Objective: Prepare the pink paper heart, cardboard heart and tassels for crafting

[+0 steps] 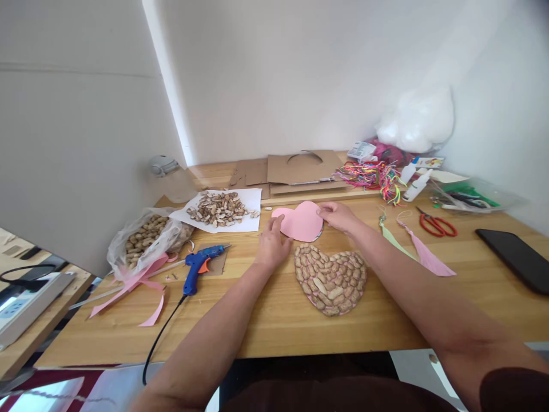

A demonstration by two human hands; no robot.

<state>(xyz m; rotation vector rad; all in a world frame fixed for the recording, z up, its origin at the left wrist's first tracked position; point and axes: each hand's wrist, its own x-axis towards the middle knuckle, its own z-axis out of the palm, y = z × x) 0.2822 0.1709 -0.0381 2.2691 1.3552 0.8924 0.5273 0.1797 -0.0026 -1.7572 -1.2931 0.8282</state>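
Note:
A pink paper heart (301, 222) lies near the middle of the table, with a darker layer showing under its lower right edge. My left hand (273, 245) grips its left side, the fingers on the edge and the thumb close to the lower rim. On the upper right edge, my right hand (338, 217) pinches the same heart between thumb and fingers. Just below it, nearer to me, is a larger heart covered in peanut shells (330, 280), touched by neither hand.
Left are a blue glue gun (198, 269), pink paper strips (146, 280), a bag of peanuts (143, 237) and shells on white paper (253, 200). Cardboard (304, 166) lies behind. Right are colourful cords (373, 174), glue bottles (417, 185), tassels (426, 252), red-handled scissors (437, 225) and a black phone (514, 257).

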